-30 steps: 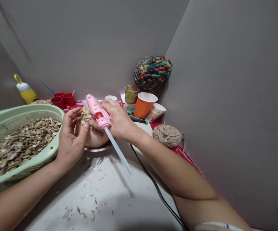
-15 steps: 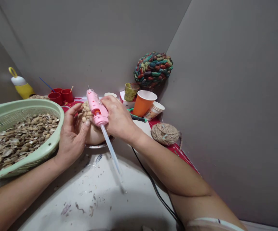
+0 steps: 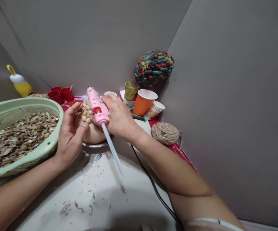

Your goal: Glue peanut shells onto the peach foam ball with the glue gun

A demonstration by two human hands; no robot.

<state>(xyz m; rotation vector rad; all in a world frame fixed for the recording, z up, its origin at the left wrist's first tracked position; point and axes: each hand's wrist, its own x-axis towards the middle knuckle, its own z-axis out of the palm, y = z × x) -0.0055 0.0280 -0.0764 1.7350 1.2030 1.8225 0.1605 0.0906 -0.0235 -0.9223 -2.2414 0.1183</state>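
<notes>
A pink glue gun [image 3: 96, 102] is in my right hand [image 3: 119, 115], my fingers wrapped round its handle. Its nozzle points up and away, and a long translucent glue stick [image 3: 113, 150] sticks out of its back end. My left hand [image 3: 70, 134] cups the left side of a smooth, pale rounded form [image 3: 90, 136], thumb and fingers apart. Peanut shells [image 3: 87, 112] cover the upper part of this form, between my thumb and fingertips. Under the form shows the rim of a metal dish [image 3: 95, 146]. The glue gun and my right hand hide the form's right side.
A green basket [image 3: 57, 128] of shells stands at left. Behind are red cups [image 3: 66, 94] and a yellow bottle [image 3: 23, 88]. At right are an orange cup [image 3: 143, 104], a twine ball [image 3: 165, 133] and a multicoloured shell-covered ball [image 3: 154, 69]. A black cord [image 3: 150, 183] crosses the white table.
My left thumb has drawn back slightly from the peanut shells, leaving more of them in sight. The glue gun has barely moved, still in my right hand.
</notes>
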